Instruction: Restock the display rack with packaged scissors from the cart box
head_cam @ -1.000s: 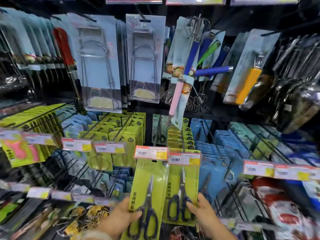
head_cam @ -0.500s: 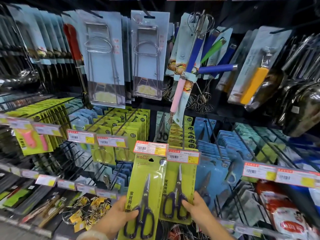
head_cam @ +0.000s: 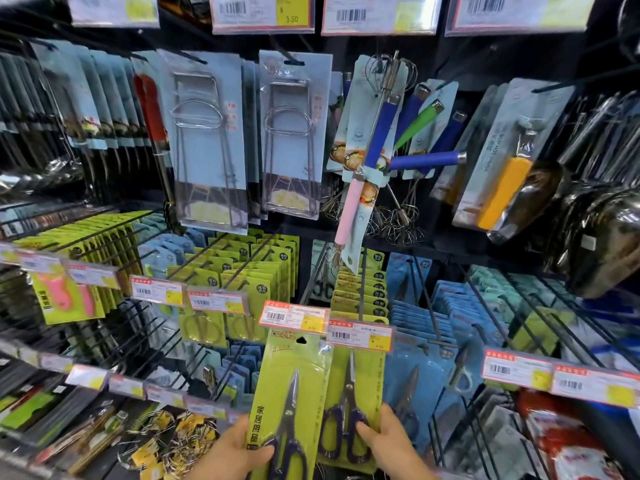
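Two hands work at 6 o'clock before the display rack [head_cam: 104, 341], a black wall of wire pegs filling the view. Hanging wire tongs packs [head_cam: 207, 140] sit at 11 o'clock, whisks [head_cam: 381, 133] at 1 o'clock. Row of green scissor packs [head_cam: 360, 292] runs back along a peg just above centre-bottom; front pack [head_cam: 360, 382] hangs under a price tag [head_cam: 360, 336]. Left hand [head_cam: 232, 455] grips a loose green scissors pack [head_cam: 291, 393], thumb across its lower face, pack upright, its left neighbour, edges overlapping. Right hand [head_cam: 388, 445] pinches the front pack's lower right corner, thumb on the scissor handles.
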`<state>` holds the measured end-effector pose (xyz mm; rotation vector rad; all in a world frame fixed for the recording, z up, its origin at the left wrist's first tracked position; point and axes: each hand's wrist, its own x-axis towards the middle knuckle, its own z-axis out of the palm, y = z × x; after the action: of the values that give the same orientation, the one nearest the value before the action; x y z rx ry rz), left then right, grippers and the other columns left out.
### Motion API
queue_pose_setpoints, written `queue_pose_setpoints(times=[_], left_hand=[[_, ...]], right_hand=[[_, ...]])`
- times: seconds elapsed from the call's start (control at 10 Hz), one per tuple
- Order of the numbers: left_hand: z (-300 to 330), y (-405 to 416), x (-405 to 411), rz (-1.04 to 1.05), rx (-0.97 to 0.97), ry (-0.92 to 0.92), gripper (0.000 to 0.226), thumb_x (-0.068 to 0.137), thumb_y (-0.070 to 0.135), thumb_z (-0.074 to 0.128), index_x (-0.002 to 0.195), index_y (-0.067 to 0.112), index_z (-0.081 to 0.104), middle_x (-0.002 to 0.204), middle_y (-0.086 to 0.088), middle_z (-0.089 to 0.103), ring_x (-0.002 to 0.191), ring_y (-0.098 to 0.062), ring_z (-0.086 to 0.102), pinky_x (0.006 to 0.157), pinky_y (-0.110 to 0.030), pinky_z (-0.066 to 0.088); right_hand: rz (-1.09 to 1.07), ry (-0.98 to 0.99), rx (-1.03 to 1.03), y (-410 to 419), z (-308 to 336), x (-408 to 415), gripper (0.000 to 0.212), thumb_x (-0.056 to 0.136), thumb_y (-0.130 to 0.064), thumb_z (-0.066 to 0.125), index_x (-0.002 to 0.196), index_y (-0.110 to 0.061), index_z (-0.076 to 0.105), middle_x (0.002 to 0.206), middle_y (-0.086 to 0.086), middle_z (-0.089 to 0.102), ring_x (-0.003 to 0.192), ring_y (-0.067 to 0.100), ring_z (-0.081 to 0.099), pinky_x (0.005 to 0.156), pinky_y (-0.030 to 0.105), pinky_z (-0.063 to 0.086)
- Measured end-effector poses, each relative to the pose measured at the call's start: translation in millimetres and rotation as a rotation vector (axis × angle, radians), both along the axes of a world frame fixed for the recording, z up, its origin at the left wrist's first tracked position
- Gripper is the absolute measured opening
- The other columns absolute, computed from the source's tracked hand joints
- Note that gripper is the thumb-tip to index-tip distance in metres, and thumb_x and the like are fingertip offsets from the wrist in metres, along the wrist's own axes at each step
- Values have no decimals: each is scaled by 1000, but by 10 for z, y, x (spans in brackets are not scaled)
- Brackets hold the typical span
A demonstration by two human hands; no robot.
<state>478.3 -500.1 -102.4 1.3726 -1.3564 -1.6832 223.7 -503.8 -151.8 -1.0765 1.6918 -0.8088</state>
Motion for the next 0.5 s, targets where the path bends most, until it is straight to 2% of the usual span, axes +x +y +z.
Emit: queue_pose_setpoints(times=[0.1, 0.2, 0.3, 0.4, 0.5], left_hand=[[107, 37, -7, 56, 10, 9, 88, 86, -6, 59, 45, 71, 48, 52, 41, 57, 57, 23, 57, 56, -3, 46], [153, 83, -56, 36, -38, -50, 89, 81, 3, 66, 46, 79, 38, 54, 50, 51, 61, 30, 53, 62, 0, 45], [218, 118, -111, 5, -78, -87, 55, 44, 39, 66, 48, 82, 33, 56, 54, 47, 63, 32, 50, 63, 2, 42], [261, 115, -81, -50, -65, -91, 49, 20, 51, 60, 61, 77, 51, 57, 51, 51, 61, 33, 49, 61, 4, 41], [165, 81, -62, -121, -31, -185, 89, 17, 56, 55, 102, 28, 53, 77, 22, 61, 68, 18, 59, 62, 2, 41]], right_hand=[[2, 18, 13, -15, 5, 6, 45, 85, -20, 62, 126, -16, 44, 123, 1, 56, 116, 16, 52, 109, 37, 38], [18, 46, -21, -7, -19, -59, 37, 88, -14, 59, 122, -16, 44, 120, 3, 58, 108, 15, 54, 103, 28, 39], [4, 63, -14, 31, -59, -79, 53, 87, -16, 60, 135, -17, 37, 129, 0, 54, 118, 14, 50, 111, 32, 35], [3, 73, -3, 50, -53, -63, 52, 88, -17, 59, 136, -17, 38, 128, -1, 54, 118, 15, 50, 111, 36, 35], [4, 42, 1, -5, -2, -32, 42, 89, -15, 58, 128, -13, 42, 123, 1, 56, 114, 16, 51, 108, 33, 37]])
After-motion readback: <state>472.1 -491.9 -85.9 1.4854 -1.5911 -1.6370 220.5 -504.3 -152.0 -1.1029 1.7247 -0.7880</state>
